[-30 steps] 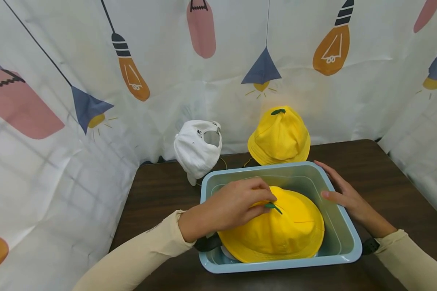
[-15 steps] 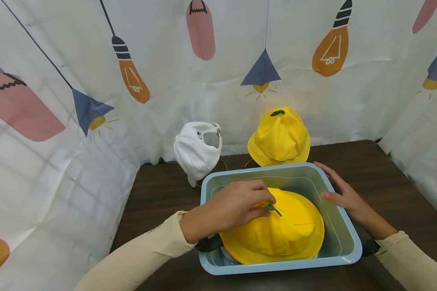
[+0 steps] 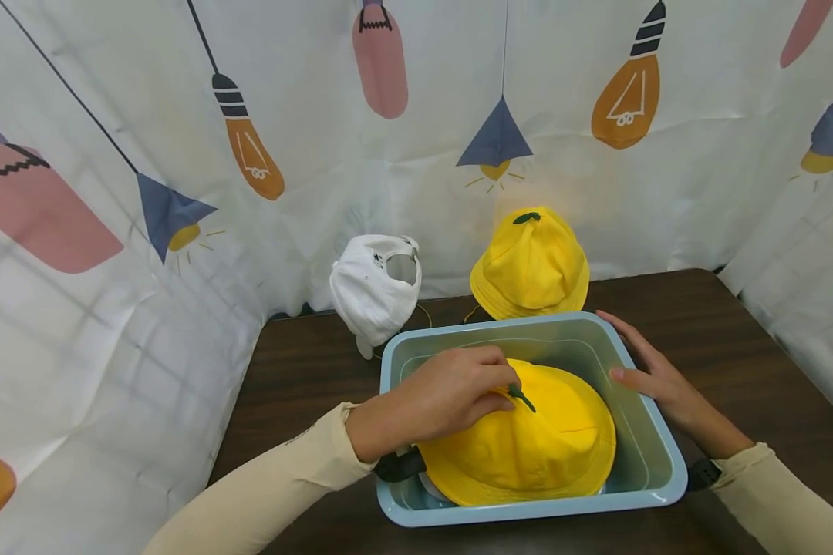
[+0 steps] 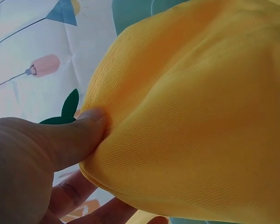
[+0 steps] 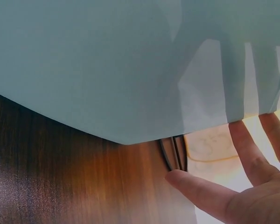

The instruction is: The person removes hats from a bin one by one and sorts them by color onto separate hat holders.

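Observation:
A yellow bucket hat (image 3: 548,432) with a green leaf tab (image 3: 521,397) on its crown sits inside a light blue plastic tub (image 3: 555,509). My left hand (image 3: 451,389) pinches the top of the crown beside the leaf; the left wrist view shows the thumb (image 4: 91,123) pressing a fold of cloth, other fingers below it. At the tub's right side, my right hand (image 3: 655,378) holds the rim, thumb over the inner side and fingers outside. The right wrist view shows several fingers extended, some meeting the tub wall (image 5: 107,70). Something whitish peeks out under the hat's brim, mostly hidden.
Behind the tub, a second yellow hat (image 3: 534,270) and a white cap (image 3: 375,289) stand at the back of the dark wooden table (image 3: 298,385). A printed white curtain (image 3: 403,185) hangs behind and along the sides. Dark cords (image 5: 175,151) show beyond the tub.
The view shifts slightly. My left hand keeps its pinch on the hat's crown and my right hand stays on the tub's rim; the hat and tub show no clear movement.

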`<state>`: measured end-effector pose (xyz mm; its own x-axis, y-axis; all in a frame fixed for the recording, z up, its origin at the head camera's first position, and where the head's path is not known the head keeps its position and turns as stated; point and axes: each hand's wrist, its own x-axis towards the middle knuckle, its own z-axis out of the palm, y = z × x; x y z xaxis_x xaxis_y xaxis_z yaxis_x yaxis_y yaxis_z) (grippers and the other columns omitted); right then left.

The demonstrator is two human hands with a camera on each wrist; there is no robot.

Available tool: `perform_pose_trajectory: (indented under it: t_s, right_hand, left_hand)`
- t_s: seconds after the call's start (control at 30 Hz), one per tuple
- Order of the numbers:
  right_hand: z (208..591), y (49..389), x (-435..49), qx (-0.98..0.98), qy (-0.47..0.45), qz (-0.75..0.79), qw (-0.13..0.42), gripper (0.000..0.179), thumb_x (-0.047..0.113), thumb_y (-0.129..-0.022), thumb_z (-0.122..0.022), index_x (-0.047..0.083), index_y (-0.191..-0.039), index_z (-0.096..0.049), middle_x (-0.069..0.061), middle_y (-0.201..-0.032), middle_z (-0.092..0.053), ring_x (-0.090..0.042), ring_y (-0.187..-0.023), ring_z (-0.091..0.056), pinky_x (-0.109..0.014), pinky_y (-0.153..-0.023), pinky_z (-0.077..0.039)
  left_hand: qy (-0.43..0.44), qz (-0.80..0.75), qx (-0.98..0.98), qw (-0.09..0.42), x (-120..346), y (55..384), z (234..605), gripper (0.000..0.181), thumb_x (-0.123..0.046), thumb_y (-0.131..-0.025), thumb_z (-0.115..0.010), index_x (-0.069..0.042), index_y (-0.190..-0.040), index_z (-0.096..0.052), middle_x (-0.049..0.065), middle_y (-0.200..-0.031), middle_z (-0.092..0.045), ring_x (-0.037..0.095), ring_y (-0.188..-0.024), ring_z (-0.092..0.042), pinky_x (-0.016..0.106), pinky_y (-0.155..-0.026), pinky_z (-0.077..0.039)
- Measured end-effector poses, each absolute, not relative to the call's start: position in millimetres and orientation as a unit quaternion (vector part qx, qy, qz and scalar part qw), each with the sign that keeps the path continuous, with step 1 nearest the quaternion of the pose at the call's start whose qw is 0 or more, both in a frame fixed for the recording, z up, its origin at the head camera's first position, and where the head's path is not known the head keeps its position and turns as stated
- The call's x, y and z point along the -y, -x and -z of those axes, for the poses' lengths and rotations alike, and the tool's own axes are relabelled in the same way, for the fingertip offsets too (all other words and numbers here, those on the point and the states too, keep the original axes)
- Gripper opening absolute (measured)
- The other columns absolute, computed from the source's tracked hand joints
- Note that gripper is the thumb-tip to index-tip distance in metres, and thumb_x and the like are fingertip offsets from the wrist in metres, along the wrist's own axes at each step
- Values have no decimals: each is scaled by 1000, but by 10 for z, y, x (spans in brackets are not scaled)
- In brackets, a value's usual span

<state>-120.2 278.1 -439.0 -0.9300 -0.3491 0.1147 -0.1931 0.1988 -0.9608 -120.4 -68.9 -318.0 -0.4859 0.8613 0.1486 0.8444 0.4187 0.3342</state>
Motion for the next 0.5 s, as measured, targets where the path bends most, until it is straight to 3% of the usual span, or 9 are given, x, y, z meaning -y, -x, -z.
perform_pose_trajectory:
  t_s: [0.27, 0.5]
  right_hand:
    - [4387, 1186, -2786, -768, 178, 612, 57, 69, 11, -103, -45, 25, -164, -17, 7, -152, -37, -11, -110, -60, -36, -77, -62]
    - [4399, 1192, -2778, -766, 180, 614, 61, 69, 10, -104, -44, 25, -164, -16, 5, -154, -36, -11, -115, -57, -33, -83, -60]
  left_hand:
    - [-469, -269, -837, 80, 707, 1268, 3195, 17, -22, -97, -71, -12, -110, -72, -1, -108, -65, 10, -93, -60, 17, -84, -50]
    - [-443, -299, -841, 86, 735, 1310, 3159, 16, -21, -96, -72, -11, -109, -71, 0, -113, -63, 13, -100, -58, 23, -91, -51]
